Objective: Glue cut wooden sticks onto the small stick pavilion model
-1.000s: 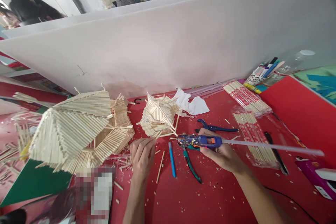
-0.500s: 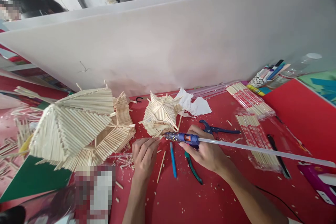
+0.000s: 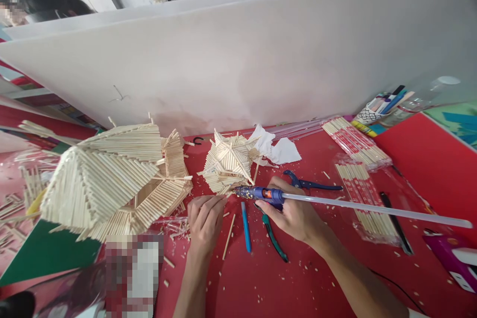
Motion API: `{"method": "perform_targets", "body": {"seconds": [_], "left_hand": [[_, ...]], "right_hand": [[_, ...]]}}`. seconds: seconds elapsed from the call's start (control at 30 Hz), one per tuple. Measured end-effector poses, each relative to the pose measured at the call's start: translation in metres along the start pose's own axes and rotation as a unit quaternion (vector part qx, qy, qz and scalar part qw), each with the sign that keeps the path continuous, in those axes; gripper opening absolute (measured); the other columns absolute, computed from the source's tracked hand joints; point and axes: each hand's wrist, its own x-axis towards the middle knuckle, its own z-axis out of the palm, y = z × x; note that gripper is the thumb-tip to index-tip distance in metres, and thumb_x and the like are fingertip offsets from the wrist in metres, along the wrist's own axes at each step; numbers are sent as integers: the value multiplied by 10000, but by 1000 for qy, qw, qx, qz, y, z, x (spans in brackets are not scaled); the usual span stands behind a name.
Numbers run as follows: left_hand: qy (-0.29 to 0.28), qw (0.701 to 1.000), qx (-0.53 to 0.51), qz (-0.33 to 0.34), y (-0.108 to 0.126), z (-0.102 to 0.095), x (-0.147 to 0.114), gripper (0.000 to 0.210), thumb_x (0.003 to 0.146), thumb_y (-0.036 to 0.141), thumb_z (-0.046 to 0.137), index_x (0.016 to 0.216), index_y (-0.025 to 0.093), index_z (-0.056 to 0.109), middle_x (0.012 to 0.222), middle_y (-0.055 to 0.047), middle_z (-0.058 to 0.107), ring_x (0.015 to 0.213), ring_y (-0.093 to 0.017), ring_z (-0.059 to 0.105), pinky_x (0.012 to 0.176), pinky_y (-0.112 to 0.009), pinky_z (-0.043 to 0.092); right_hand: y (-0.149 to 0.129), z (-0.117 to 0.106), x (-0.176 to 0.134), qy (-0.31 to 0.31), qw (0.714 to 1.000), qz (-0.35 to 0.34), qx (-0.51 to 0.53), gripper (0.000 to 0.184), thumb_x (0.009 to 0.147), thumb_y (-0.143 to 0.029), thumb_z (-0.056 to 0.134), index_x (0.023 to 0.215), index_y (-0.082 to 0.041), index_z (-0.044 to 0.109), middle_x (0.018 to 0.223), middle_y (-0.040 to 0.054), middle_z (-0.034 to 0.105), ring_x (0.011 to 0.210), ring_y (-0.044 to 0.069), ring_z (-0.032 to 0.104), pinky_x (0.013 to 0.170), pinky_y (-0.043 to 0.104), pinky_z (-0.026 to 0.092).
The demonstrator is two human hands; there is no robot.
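Note:
In my right hand (image 3: 294,211) is a blue hot glue gun (image 3: 257,193), a long clear glue stick (image 3: 372,208) jutting from its back. Its nozzle points left, close to the fingertips of my left hand (image 3: 205,216). Those fingers are pinched on a short wooden stick (image 3: 229,193), mostly hidden by fingers and nozzle. Just beyond stands a small pointed roof model (image 3: 231,159) built of wooden sticks. To the left is a larger stick-built pavilion (image 3: 108,174). A blue pen (image 3: 246,228) and a loose stick (image 3: 229,236) lie between my forearms.
Blue-handled cutters (image 3: 313,185), green-handled pliers (image 3: 275,241) and a black knife (image 3: 397,223) lie on the red table (image 3: 276,288). Packs of chopsticks (image 3: 367,203), a pen cup (image 3: 368,113) and a purple power strip (image 3: 449,258) are on the right. A white board (image 3: 223,59) stands behind.
The glue gun and my right hand have shifted very slightly right, with the rear end of the glue stick a little higher. My left hand has stayed almost still.

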Motion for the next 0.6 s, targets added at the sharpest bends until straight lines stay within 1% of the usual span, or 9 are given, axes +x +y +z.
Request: {"method": "perform_targets", "body": {"seconds": [0.13, 0.27, 0.37, 0.47, 0.6], "left_hand": [[-6, 1000, 11, 3, -1, -1, -1, 279, 931, 55, 656, 1152, 221, 693, 1016, -49, 786, 962, -195, 696, 907, -380, 522], [-7, 1000, 15, 1, -1, -1, -2, 254, 954, 85, 638, 1159, 226, 689, 1016, -50, 788, 960, -195, 711, 900, -380, 526], [-7, 1000, 16, 2, -1, -2, 0, 259, 945, 75, 645, 1154, 222, 689, 1022, -50, 787, 971, -192, 711, 899, -365, 522], [-14, 1000, 20, 6, 0, -5, 1, 283, 942, 60, 641, 1173, 217, 689, 1027, -57, 784, 984, -192, 709, 903, -360, 521], [-22, 999, 29, 17, 0, -8, 2, 305, 947, 60, 635, 1211, 207, 680, 1036, -73, 782, 974, -202, 710, 900, -371, 528]], "right_hand": [[0, 0, 1, 6, 1000, -3, 2, 366, 1012, -467, 538, 746, -245, 417, 665, -21, 512, 538, 140, 467, 523, 276, 341], [2, -4, 1, 26, 1000, 14, -9, 352, 1010, -441, 535, 734, -240, 451, 669, -12, 513, 566, 150, 495, 542, 276, 376], [3, -7, 1, 15, 1000, 22, -3, 331, 1004, -421, 548, 742, -237, 467, 695, -11, 524, 579, 148, 511, 540, 271, 384], [2, -7, 1, 4, 1000, 13, 8, 331, 1002, -413, 559, 738, -239, 461, 696, -11, 542, 579, 148, 517, 543, 274, 385], [3, -5, 1, 13, 1000, 2, 9, 318, 1006, -408, 559, 755, -240, 460, 700, -9, 551, 579, 153, 522, 549, 282, 388]]}}
